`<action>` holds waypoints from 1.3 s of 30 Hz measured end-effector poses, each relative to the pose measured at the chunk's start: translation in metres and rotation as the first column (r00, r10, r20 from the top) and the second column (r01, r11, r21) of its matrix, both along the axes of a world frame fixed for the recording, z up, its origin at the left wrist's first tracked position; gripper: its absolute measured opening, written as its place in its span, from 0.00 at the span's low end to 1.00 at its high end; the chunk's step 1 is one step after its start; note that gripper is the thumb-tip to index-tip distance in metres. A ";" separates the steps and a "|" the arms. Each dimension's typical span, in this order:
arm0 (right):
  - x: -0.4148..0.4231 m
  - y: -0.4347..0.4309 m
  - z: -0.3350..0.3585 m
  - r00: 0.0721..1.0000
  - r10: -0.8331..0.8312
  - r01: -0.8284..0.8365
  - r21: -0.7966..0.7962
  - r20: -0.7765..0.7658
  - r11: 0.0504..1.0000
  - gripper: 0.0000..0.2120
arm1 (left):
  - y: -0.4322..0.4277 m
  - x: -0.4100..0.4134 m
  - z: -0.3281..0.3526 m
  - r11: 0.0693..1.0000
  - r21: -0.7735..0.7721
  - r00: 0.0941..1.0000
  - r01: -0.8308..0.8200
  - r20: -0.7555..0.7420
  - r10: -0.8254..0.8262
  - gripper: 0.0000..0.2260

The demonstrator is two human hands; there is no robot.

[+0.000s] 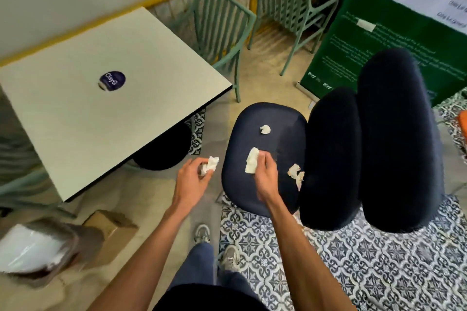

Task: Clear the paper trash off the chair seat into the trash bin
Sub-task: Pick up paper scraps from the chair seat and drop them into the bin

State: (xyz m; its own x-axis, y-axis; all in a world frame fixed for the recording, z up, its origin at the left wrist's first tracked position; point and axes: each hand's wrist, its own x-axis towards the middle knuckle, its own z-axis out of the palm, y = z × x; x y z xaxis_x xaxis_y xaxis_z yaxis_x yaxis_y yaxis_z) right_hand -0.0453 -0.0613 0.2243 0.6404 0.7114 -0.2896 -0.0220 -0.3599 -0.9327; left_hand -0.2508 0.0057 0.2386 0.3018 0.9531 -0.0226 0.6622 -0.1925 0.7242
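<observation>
Chair seat [242,184] edge: each hand [193,177] [265,174] grips paper; floor beside open.

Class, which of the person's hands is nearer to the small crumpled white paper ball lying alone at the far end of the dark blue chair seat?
Right. The right hand is over the seat, just short of the paper ball; the left hand is off the seat's left edge.

A pale square table [96,98] fills the upper left of the frame, a round dark-blue sticker [112,80] near its middle; two green slatted chairs [222,20] stand along the top centre; a green printed banner [394,38] leans at upper right; patterned blue-and-white tiles [379,267] cover the lower right floor; a cardboard box [108,225] lies at lower left.
</observation>
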 end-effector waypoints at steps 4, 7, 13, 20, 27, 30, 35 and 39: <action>-0.056 0.002 0.017 0.986 0.126 -0.126 0.005 -0.112 0.992 0.20 | -0.020 -0.058 0.011 0.991 0.018 0.991 -0.131 0.032 0.130 0.12; -0.108 0.007 0.013 0.957 0.244 -0.252 -0.033 -0.156 0.967 0.21 | -0.033 -0.109 0.015 0.969 0.041 0.969 -0.243 0.050 0.241 0.12; -0.217 0.011 0.009 0.840 0.443 -0.463 0.011 -0.313 0.886 0.09 | -0.061 -0.208 0.019 0.911 0.035 0.910 -0.411 0.070 0.408 0.13; -0.347 0.007 0.016 0.763 0.641 -0.646 -0.059 -0.090 0.761 0.22 | -0.095 -0.324 0.013 0.867 -0.057 0.866 -0.495 0.051 0.498 0.12; -0.451 0.000 0.026 0.744 0.668 -0.665 -0.132 -0.033 0.735 0.32 | -0.118 -0.417 0.000 0.864 -0.140 0.873 -0.483 -0.008 0.487 0.18; -0.484 0.002 0.015 0.675 0.733 -0.709 -0.201 0.086 0.676 0.34 | -0.119 -0.447 -0.013 0.856 -0.148 0.868 -0.495 -0.027 0.497 0.17; -0.531 0.024 0.000 0.555 0.817 -0.758 -0.310 0.153 0.573 0.32 | -0.103 -0.487 -0.036 0.763 -0.158 0.779 -0.627 -0.109 0.617 0.12; -0.564 0.043 -0.036 0.414 0.902 -0.806 -0.410 0.127 0.427 0.25 | -0.084 -0.513 -0.057 0.709 -0.178 0.731 -0.683 -0.187 0.657 0.08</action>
